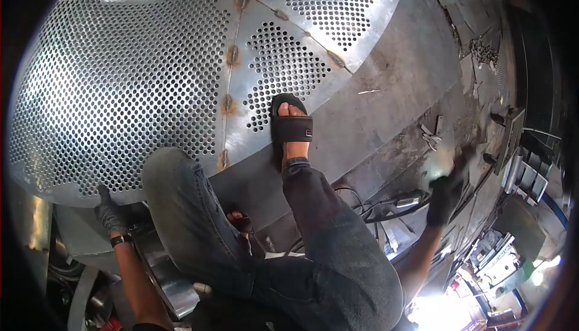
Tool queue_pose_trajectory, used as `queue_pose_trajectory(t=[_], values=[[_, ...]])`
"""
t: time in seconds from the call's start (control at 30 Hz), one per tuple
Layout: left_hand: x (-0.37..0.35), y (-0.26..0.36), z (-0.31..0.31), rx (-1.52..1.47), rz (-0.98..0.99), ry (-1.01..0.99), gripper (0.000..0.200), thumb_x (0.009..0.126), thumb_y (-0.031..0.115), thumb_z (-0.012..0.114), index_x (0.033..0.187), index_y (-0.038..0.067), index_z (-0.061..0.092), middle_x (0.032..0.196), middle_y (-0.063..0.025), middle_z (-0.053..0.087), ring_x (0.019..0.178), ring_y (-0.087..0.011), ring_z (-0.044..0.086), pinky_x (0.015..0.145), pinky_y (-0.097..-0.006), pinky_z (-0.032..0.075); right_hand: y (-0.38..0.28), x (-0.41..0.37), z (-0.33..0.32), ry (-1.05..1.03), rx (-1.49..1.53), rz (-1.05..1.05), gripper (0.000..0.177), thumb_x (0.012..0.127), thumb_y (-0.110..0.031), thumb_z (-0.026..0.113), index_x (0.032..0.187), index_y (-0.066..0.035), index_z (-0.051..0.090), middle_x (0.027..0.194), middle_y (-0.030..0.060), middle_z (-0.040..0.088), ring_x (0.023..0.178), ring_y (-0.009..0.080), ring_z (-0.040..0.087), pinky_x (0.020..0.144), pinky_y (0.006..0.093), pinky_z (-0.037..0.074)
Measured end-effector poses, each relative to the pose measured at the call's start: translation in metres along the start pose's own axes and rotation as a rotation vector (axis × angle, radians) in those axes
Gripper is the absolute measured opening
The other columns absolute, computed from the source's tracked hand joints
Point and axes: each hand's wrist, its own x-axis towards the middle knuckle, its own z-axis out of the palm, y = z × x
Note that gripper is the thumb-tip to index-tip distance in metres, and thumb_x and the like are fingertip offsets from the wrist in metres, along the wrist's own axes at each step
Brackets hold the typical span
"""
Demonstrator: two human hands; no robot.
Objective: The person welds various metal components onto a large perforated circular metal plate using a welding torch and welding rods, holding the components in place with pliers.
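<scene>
A large perforated metal sheet [139, 90], rounded and joined by rusty-edged weld spots, fills the upper left. My left hand [110, 215], in a grey glove, grips its near edge, one digit on top and the other fingers hidden below. My right hand [445, 201], in a dark glove, is off to the right above the floor plates, apart from the sheet. Motion blurs its fingers, and a dark blurred shape extends up from it; I cannot make out whether it holds something. My sandalled foot [292, 129] presses on the sheet's lower right part.
Plain metal plate [374, 108] lies beneath and right of the sheet. Metal scraps [431, 135] and a pile of small pieces [482, 50] are on the right. A black cable [386, 215] runs near my right leg. Metal parts [494, 255] and bright light are at lower right.
</scene>
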Motion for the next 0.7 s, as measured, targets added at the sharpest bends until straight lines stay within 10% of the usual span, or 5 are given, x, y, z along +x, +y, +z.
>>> queue_pose_trajectory(t=[0.37,0.43,0.5,0.6,0.7], values=[[0.024,-0.038,0.027,0.078,0.003,0.126,0.074,0.097,0.036,0.079,0.159,0.008,0.048,0.114,-0.0192,0.072,0.096,-0.0279,0.067,0.088,-0.0414,0.055,-0.024,0.080,0.232,-0.558,-1.146,-0.277,0.053,0.091,-0.013,0.072,0.143,-0.011,0.059,0.095,0.0170,0.075,0.072,0.0295,0.076,0.059,0.0437,0.062],[0.034,-0.010,-0.019,-1.356,-0.651,0.316,0.074,0.096,0.045,0.080,0.144,-0.007,0.060,0.128,-0.0168,0.071,0.102,-0.0259,0.066,0.095,-0.0406,0.054,0.005,0.098,0.243,-0.563,-1.398,-0.410,0.049,0.090,-0.015,0.074,0.136,-0.008,0.062,0.088,0.0183,0.075,0.068,0.0302,0.077,0.055,0.0430,0.063],[0.062,-0.045,-0.022,-1.093,-0.445,0.634,0.067,0.093,0.052,0.082,0.122,-0.008,0.075,0.108,-0.0129,0.079,0.098,-0.0209,0.066,0.094,-0.0386,0.053,-0.040,0.074,0.281,-0.683,-1.052,0.076,0.045,0.092,-0.016,0.072,0.135,-0.006,0.061,0.083,0.0166,0.074,0.064,0.0283,0.076,0.057,0.0431,0.063],[0.086,-0.017,-0.076,-0.203,-0.373,1.054,0.093,0.089,0.050,0.083,0.151,-0.010,0.049,0.144,-0.0284,0.064,0.134,-0.0444,0.059,0.120,-0.0449,0.044,-0.016,0.119,0.291,-0.857,-0.717,0.285,0.044,0.097,-0.014,0.070,0.138,-0.006,0.059,0.082,0.0142,0.073,0.061,0.0271,0.074,0.056,0.0404,0.062],[0.097,0.035,-0.112,-0.269,0.065,0.922,0.088,0.083,0.043,0.090,0.149,-0.001,0.054,0.145,-0.0222,0.064,0.138,-0.0391,0.057,0.120,-0.0469,0.043,-0.042,0.136,0.303,-1.037,-0.258,0.248,0.043,0.100,-0.012,0.069,0.141,-0.007,0.057,0.086,0.0128,0.074,0.064,0.0270,0.074,0.056,0.0387,0.062]])
